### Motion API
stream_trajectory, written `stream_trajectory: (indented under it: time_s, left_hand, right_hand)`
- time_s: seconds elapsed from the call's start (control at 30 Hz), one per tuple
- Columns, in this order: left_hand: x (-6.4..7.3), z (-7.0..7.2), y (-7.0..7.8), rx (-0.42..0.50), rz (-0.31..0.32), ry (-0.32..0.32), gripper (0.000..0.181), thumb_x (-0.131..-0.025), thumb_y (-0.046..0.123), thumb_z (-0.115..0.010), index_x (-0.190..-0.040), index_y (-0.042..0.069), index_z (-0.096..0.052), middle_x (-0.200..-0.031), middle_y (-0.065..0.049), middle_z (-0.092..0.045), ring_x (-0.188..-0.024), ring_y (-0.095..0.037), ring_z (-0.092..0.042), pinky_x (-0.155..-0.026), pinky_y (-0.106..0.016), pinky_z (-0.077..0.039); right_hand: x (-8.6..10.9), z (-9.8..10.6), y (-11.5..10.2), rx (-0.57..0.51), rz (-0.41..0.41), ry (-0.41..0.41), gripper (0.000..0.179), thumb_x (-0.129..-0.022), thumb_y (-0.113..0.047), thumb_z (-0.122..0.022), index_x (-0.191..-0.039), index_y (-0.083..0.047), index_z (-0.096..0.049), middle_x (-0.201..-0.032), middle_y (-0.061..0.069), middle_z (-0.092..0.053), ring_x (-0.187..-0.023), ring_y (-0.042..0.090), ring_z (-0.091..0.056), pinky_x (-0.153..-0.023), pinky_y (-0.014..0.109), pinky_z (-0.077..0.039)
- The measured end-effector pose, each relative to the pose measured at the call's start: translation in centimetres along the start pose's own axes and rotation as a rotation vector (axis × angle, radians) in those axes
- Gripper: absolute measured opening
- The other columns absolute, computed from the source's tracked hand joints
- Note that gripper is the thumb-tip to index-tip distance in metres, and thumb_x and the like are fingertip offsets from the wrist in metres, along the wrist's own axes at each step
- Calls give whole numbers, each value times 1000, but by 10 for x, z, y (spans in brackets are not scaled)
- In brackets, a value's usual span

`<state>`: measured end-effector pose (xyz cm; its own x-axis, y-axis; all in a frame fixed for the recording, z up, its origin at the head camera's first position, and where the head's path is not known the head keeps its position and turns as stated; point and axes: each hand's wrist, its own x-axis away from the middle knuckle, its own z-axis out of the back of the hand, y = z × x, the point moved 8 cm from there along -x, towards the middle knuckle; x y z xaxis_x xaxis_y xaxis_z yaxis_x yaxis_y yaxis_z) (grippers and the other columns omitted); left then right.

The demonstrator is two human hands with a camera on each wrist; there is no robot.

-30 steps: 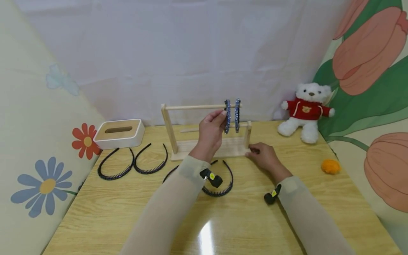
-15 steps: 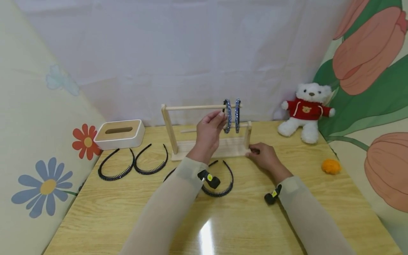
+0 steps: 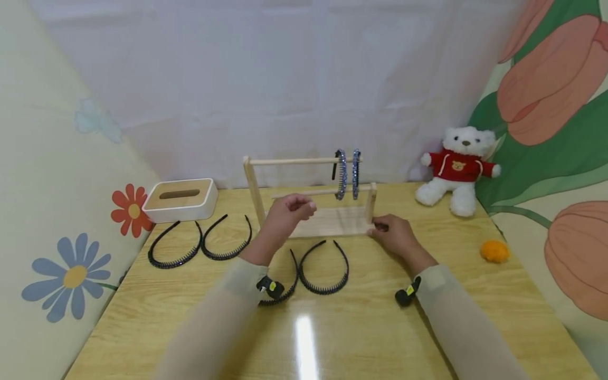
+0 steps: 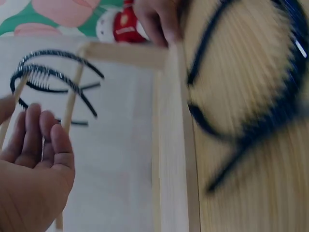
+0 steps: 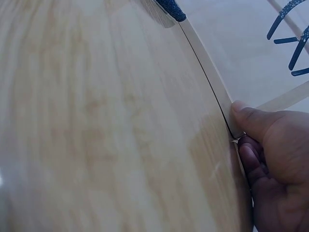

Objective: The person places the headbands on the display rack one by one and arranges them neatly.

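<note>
A wooden two-rod rack stands mid-table. From its rods hang two glittery blue toothed headbands, one headband near the right end and another headband just left of it. My left hand is in front of the rack, left of them, fingers loosely bent and holding nothing; in the left wrist view its palm shows bare. My right hand grips the right corner of the rack's base, thumb on the edge in the right wrist view. Two dark headbands lie before the rack, a whole headband and a partly covered headband.
Two more dark headbands, a left headband and its neighbour headband, lie on the table's left. Behind them is a white tissue box with a wooden lid. A white teddy bear and an orange fuzzy object are at right.
My left hand has let go of the left hanging headband and moved left and down, away from it. That headband now hangs on the rack by itself. My right hand stays at the base.
</note>
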<state>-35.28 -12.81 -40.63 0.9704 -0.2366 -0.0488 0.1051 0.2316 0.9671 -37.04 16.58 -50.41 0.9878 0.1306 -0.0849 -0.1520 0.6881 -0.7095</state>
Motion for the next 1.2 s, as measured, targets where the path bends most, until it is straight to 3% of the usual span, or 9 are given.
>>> stream_trajectory:
  time_s: [0.07, 0.17, 0.33, 0.5, 0.67, 0.83, 1.0, 1.2]
  left_hand:
    - [11, 11, -5, -229, -43, -64, 24, -109, 28, -70, -122, 9, -75, -115, -9, -76, -105, -24, -69, -92, -39, -60]
    - [30, 26, -15, -475, -99, -129, 18, -108, 27, -72, -116, 12, -77, -108, -4, -76, -101, -21, -69, -91, -43, -60]
    - [62, 42, -29, -661, -125, -185, 11, -107, 24, -74, -109, 14, -78, -105, 0, -77, -103, -20, -72, -100, -53, -61]
    - [88, 47, -40, -739, -141, -267, 17, -103, 24, -79, -113, 11, -79, -113, -3, -79, -110, -25, -73, -98, -53, -61]
    - [107, 47, -61, -767, -96, -403, 27, -95, 25, -88, -117, 12, -79, -118, -1, -79, -114, -24, -73, -98, -47, -61]
    - [123, 41, -70, -827, -136, -509, 30, -90, 30, -92, -115, 15, -82, -117, 3, -80, -112, -21, -74, -99, -42, -62]
    - [137, 38, -64, -857, -171, -538, 30, -86, 27, -95, -111, 16, -83, -110, 6, -79, -103, -14, -73, -94, -38, -63]
    - [145, 36, -60, -886, -214, -548, 21, -86, 10, -92, -104, 19, -84, -101, 10, -76, -96, -8, -70, -89, -34, -62]
  right_hand:
    - [0, 1, -1, -3, -1, -2, 44, -102, -23, -79, -139, 0, -72, -128, 23, -74, -115, 38, -72, -103, 54, -60]
    - [0, 1, -1, 1, 2, -10, 44, -103, -24, -79, -139, 0, -72, -129, 23, -74, -116, 38, -72, -104, 54, -60]
    - [0, 1, -1, 10, 7, -15, 46, -103, -25, -79, -140, 1, -71, -130, 24, -73, -116, 38, -72, -104, 54, -60]
    - [0, 3, 1, 1, 2, -6, 46, -103, -24, -79, -140, 1, -71, -130, 24, -73, -116, 39, -72, -104, 54, -60]
    - [0, 1, 0, -8, 8, -12, 46, -102, -24, -80, -140, 1, -71, -129, 24, -73, -115, 38, -72, -103, 54, -60]
    - [1, -1, -2, -3, 9, -12, 44, -103, -23, -79, -140, 0, -71, -128, 23, -74, -114, 37, -73, -103, 53, -61]
    - [0, 0, -2, -3, 10, -8, 44, -103, -23, -79, -140, 0, -71, -127, 23, -74, -113, 37, -73, -102, 53, -61]
    - [0, 1, 0, 1, 14, 1, 43, -103, -23, -79, -138, 1, -72, -126, 23, -74, -112, 37, -74, -102, 53, -61]
